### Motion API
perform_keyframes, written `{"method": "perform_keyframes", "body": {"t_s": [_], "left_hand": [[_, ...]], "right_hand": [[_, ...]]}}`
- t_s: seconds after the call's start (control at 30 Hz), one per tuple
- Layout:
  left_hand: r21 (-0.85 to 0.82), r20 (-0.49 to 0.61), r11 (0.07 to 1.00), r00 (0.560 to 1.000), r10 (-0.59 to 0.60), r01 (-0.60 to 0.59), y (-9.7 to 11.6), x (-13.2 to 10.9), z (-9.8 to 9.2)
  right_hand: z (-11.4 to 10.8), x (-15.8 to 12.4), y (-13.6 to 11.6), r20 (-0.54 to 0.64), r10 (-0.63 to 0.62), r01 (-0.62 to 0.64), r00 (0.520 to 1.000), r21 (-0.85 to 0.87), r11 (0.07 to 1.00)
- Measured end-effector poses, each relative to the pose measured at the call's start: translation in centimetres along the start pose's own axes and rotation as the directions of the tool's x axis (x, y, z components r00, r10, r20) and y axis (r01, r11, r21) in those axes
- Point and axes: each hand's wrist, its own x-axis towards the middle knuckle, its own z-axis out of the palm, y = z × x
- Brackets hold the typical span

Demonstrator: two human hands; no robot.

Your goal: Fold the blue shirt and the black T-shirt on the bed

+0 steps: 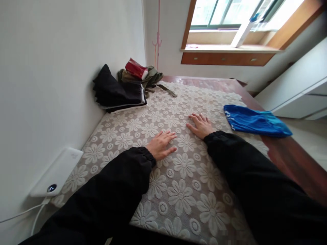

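My left hand (161,144) lies flat, palm down, on a cream lace tablecloth (184,183) patterned with flowers; its fingers are stretched out and hold nothing. My right hand (201,125) rests flat beside it a little farther out, fingers spread, also holding nothing. Both arms wear black sleeves. A folded blue garment (255,121) lies on the cloth to the right of my right hand, apart from it.
A stack of folded black clothes (117,91) sits by the white wall at the far left, with an olive garment (150,79) and a red packet (136,69) behind it. A white power bank (57,173) with a cable lies near left. The wooden table edge (293,160) runs along the right.
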Motion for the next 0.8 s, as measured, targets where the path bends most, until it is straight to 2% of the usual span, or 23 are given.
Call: {"method": "perform_keyframes", "body": {"t_s": [0.07, 0.13, 0.27, 0.33, 0.4, 0.47, 0.57, 0.7, 0.8], "left_hand": [[-0.039, -0.114, 0.997, 0.991, -0.069, 0.065, -0.9, 0.9, -1.5], [-0.021, -0.228, 0.989, 0.963, -0.146, 0.145, -2.8, 2.5, -4.1], [0.063, -0.420, 0.947, 0.869, -0.262, 0.316, -9.4, 5.6, -10.5], [0.175, -0.489, 0.876, 0.812, -0.319, 0.449, -13.0, 6.3, -13.0], [0.265, -0.489, 0.816, 0.801, -0.345, 0.513, -15.8, 6.3, -14.6], [0.297, -0.470, 0.801, 0.809, -0.352, 0.520, -17.5, 6.1, -15.5], [0.275, -0.465, 0.804, 0.805, -0.369, 0.527, -18.1, 6.2, -16.0], [0.202, -0.472, 0.808, 0.778, -0.414, 0.553, -17.3, 6.9, -17.1], [0.138, -0.555, 0.794, 0.711, -0.433, 0.592, -15.7, 7.2, -18.9]], "right_hand": [[1.0, -0.6, -0.9, -0.042, 0.001, -0.002, 0.999, -0.022, 1.000], [1.1, -0.9, -0.9, -0.045, 0.001, -0.002, 0.999, -0.025, 1.000], [0.6, -0.7, -0.5, -0.038, -0.008, 0.006, 0.999, -0.031, 1.000], [0.5, -0.7, -0.4, -0.035, -0.015, 0.014, 0.999, -0.030, 0.999], [0.5, -0.6, -0.4, -0.035, -0.024, 0.023, 0.999, -0.029, 0.999], [0.5, -0.7, -0.3, -0.030, -0.033, 0.032, 0.999, -0.030, 0.999], [0.6, -0.7, -0.2, -0.023, -0.042, 0.041, 0.999, -0.034, 0.999], [0.6, -0.7, -0.2, -0.032, -0.052, 0.051, 0.998, -0.034, 0.998], [0.7, -0.7, -0.2, -0.041, -0.054, 0.052, 0.998, -0.038, 0.998]]}}
